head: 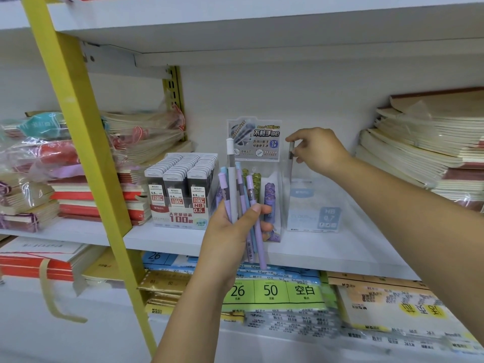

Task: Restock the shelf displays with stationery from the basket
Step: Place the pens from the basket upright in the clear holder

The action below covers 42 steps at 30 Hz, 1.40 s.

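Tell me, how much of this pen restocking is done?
Seemingly early to midway. The black lead-refill box already looks full. Right now the right hand lowers one grey tube into the clear display box, which looks nearly empty. Left to place: the bunch of purple, blue and grey tubes in the left hand. The basket isn't visible.

bright, even light; soft shadows under shelf [262,48]; wide-angle bending at edges; slightly soft focus.

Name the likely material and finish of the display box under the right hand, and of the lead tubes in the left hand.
Display box: probably clear glossy plastic; the shelf shows through its walls. Lead tubes: seemingly matte pastel plastic, smooth, evenly coloured, without glare. The single grey tube in the right hand looks alike.
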Each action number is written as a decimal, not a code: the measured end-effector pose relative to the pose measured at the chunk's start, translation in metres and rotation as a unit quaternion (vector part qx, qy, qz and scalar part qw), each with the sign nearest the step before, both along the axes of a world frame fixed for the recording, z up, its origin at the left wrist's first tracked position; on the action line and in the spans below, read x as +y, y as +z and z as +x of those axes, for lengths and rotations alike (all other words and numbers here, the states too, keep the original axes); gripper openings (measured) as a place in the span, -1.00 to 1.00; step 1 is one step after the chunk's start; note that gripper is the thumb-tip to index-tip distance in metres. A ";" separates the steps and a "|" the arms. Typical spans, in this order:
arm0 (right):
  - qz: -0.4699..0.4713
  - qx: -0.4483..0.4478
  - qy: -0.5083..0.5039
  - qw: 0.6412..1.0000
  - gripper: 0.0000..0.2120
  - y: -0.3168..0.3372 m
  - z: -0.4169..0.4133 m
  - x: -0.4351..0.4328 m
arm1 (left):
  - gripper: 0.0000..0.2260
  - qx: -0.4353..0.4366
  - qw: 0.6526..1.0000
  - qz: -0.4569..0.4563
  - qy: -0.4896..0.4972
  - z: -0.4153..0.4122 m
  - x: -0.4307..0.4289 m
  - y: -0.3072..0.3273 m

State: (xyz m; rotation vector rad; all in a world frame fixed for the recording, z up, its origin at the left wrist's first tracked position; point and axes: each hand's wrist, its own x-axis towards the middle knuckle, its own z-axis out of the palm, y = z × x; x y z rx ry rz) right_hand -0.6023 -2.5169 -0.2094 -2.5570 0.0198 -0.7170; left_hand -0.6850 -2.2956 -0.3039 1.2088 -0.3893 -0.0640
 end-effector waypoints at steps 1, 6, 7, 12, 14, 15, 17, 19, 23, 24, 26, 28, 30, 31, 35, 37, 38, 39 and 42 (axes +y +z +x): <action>-0.021 0.005 -0.002 1.000 -0.67 0.003 0.000 0.002 | -0.91 0.001 1.000 0.000 0.000 0.000 0.000 0.000; -0.054 -0.069 -0.011 0.996 -0.64 0.010 -0.023 0.007 | -0.89 0.003 1.000 -0.003 -0.005 -0.001 0.003 0.002; -0.051 -0.103 -0.020 0.993 -0.68 0.008 -0.033 0.006 | -0.88 0.003 1.000 -0.004 -0.006 -0.001 0.003 0.003; -0.007 0.042 -0.036 0.998 -0.44 -0.018 -0.093 -0.005 | -0.84 -0.002 1.000 -0.005 -0.009 -0.005 0.008 0.005; -0.005 0.141 -0.028 0.990 -0.28 -0.033 -0.111 -0.004 | -0.84 -0.007 1.000 0.000 -0.012 -0.007 0.010 0.006; -0.008 0.152 -0.022 0.988 -0.29 -0.040 -0.116 -0.002 | -0.85 -0.007 1.000 0.001 -0.013 -0.009 0.012 0.007; -0.006 0.117 -0.020 0.993 -0.43 -0.050 -0.122 0.002 | -0.86 -0.007 1.000 0.003 -0.016 -0.011 0.013 0.009; 0.000 0.071 -0.025 0.997 -0.66 -0.054 -0.125 0.006 | -0.87 -0.006 1.000 0.009 -0.017 -0.013 0.015 0.009; 0.001 0.045 -0.028 0.999 -0.87 -0.054 -0.133 0.013 | -0.86 -0.005 0.999 0.029 -0.022 -0.016 0.020 0.010; 0.000 0.044 -0.028 0.999 -0.89 -0.054 -0.136 0.015 | -0.87 -0.004 0.999 0.030 -0.028 -0.017 0.022 0.011; 0.001 0.042 -0.028 0.999 -0.90 -0.055 -0.140 0.017 | -0.86 -0.002 0.999 0.032 -0.036 -0.019 0.024 0.012; 0.003 0.045 -0.030 0.999 -0.91 -0.055 -0.144 0.018 | -0.86 -0.002 0.999 0.035 -0.037 -0.021 0.025 0.013; -0.004 0.060 -0.037 0.997 -0.82 -0.053 -0.146 0.019 | -0.86 -0.003 0.998 0.040 -0.038 -0.023 0.024 0.014; -0.016 0.072 -0.044 0.996 -0.69 -0.052 -0.148 0.020 | -0.86 -0.002 0.998 0.042 -0.043 -0.025 0.023 0.014; -0.064 -0.038 -0.019 0.997 -0.48 -0.041 -0.157 0.039 | -0.84 0.003 0.996 0.040 -0.085 -0.029 0.020 0.017; 0.040 -0.056 0.075 0.995 -0.62 -0.033 -0.161 0.055 | -0.79 -0.003 0.994 0.047 -0.100 -0.030 0.016 0.020; 0.118 -0.036 0.120 0.985 -0.69 -0.028 -0.162 0.063 | -0.77 -0.008 0.993 0.051 -0.102 -0.029 0.014 0.022; 0.189 -0.018 0.156 0.969 -0.75 -0.025 -0.162 0.069 | -0.76 -0.015 0.993 0.055 -0.104 -0.029 0.011 0.025; 0.317 -0.006 0.188 0.930 -0.86 -0.017 -0.158 0.075 | -0.70 -0.027 0.992 0.059 -0.112 -0.025 0.005 0.032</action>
